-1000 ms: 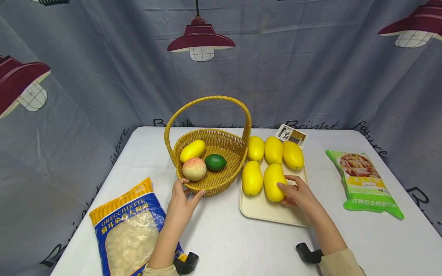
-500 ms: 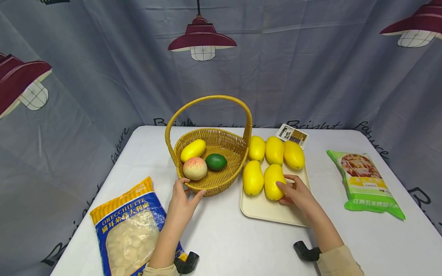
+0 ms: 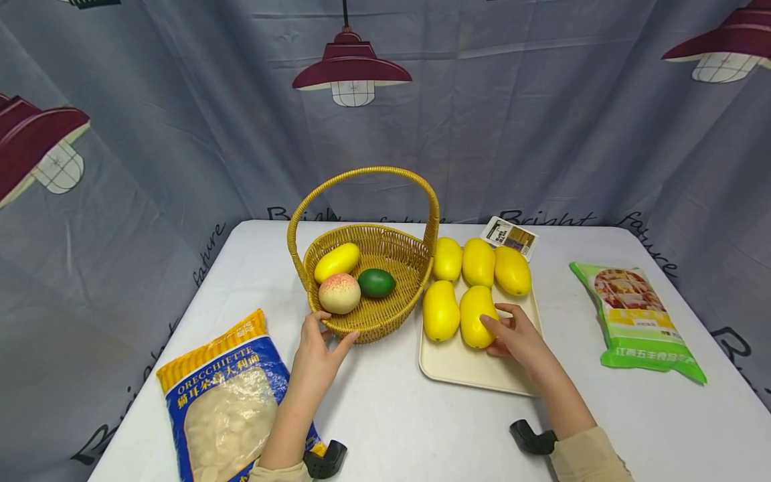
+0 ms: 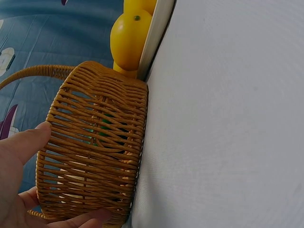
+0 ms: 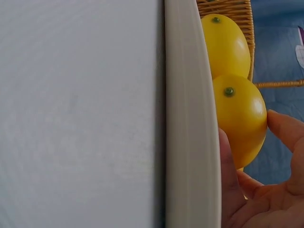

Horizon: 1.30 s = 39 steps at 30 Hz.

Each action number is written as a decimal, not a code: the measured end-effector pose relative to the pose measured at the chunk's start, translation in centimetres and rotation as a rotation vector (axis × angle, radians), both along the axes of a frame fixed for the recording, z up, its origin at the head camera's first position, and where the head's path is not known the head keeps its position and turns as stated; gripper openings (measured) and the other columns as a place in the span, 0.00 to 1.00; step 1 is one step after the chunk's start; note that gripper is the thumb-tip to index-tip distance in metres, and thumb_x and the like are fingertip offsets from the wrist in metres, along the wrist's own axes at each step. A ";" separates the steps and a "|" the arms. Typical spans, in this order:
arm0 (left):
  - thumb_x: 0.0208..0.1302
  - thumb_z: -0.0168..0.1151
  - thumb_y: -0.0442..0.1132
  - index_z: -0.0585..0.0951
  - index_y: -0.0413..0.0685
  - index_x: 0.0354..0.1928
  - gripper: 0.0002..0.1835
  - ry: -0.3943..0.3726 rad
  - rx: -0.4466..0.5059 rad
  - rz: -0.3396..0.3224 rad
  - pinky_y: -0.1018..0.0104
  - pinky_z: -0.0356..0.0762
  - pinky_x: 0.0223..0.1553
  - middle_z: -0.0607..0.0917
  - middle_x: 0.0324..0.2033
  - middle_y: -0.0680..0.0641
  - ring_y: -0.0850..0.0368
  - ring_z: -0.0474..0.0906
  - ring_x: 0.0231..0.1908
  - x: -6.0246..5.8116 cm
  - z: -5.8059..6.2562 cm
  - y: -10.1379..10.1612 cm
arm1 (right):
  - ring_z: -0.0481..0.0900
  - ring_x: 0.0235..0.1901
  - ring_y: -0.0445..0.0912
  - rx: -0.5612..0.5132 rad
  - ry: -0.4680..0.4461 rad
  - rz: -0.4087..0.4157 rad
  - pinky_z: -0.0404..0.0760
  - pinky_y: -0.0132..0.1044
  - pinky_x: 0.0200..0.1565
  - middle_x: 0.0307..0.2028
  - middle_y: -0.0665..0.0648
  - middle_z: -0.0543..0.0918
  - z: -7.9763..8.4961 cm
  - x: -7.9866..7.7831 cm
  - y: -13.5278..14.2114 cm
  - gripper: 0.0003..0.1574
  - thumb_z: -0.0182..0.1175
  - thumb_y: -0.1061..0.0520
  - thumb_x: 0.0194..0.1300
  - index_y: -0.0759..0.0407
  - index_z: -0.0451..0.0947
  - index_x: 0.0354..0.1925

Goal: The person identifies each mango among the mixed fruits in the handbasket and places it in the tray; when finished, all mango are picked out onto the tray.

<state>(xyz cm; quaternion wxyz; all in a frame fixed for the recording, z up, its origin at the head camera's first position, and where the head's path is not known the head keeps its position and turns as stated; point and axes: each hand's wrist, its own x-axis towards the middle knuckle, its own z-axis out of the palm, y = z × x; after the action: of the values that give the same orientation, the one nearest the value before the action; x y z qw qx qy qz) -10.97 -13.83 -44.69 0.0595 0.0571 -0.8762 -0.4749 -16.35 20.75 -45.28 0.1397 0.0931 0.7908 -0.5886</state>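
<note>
My left hand [image 3: 316,361] holds the near rim of a wicker basket [image 3: 385,328] with an arched handle. In the left wrist view, the thumb touches the woven side [image 4: 95,156] and other fingers lie along it lower down. Inside the basket are a yellow mango [image 3: 336,263], a peach [image 3: 340,294] and a dark green oval fruit [image 3: 376,283]. My right hand [image 3: 519,340] grips the near right mango [image 3: 478,314] on a cream tray [image 3: 470,371], thumb on top and fingers at its right side. The right wrist view shows this mango [image 5: 242,118] between thumb and fingers.
Several other mangoes [image 3: 440,311] sit on the tray, right beside the basket. A printed card [image 3: 512,237] lies behind them. A blue and yellow pasta bag [image 3: 229,402] lies at the left under my forearm; a green food packet [image 3: 638,321] lies at the right.
My right hand and the mango in its grip have shifted very slightly away from me and left. The left hand and basket stay in place.
</note>
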 end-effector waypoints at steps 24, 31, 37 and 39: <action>0.61 0.64 0.57 0.59 0.47 0.58 0.35 -0.022 -0.006 0.003 0.47 0.74 0.53 0.64 0.62 0.37 0.39 0.73 0.58 0.0 0.1 0.0 | 0.80 0.42 0.57 0.490 0.180 0.026 0.77 0.51 0.44 0.60 0.71 0.68 4.3 1.3 -0.2 0.62 0.52 0.25 0.61 0.62 0.42 0.74; 0.61 0.64 0.57 0.59 0.48 0.58 0.34 -0.013 -0.018 0.005 0.47 0.75 0.52 0.65 0.61 0.37 0.39 0.74 0.57 0.0 -0.1 0.0 | 0.80 0.38 0.54 0.344 0.306 0.013 0.82 0.44 0.42 0.57 0.66 0.73 7.3 1.0 -2.5 0.53 0.57 0.30 0.63 0.55 0.52 0.73; 0.61 0.64 0.58 0.59 0.47 0.58 0.35 -0.011 -0.029 0.004 0.46 0.75 0.52 0.65 0.61 0.37 0.39 0.74 0.57 0.1 0.0 0.1 | 0.79 0.42 0.58 0.155 0.341 0.096 0.83 0.42 0.42 0.55 0.63 0.76 8.5 -0.4 -5.6 0.46 0.63 0.37 0.62 0.52 0.59 0.71; 0.61 0.64 0.58 0.59 0.47 0.58 0.35 -0.014 -0.032 0.007 0.46 0.74 0.52 0.66 0.61 0.36 0.39 0.74 0.57 0.1 0.0 0.1 | 0.80 0.43 0.57 0.101 0.332 0.128 0.83 0.42 0.42 0.54 0.61 0.77 8.8 -1.0 -6.7 0.45 0.64 0.38 0.62 0.50 0.60 0.70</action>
<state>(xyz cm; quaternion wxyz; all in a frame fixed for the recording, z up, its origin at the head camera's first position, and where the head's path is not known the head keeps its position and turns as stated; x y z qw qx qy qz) -10.90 -13.76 -44.64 0.0561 0.0624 -0.8838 -0.4602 -17.34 14.08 -36.49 0.0395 -0.0488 0.8357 -0.5455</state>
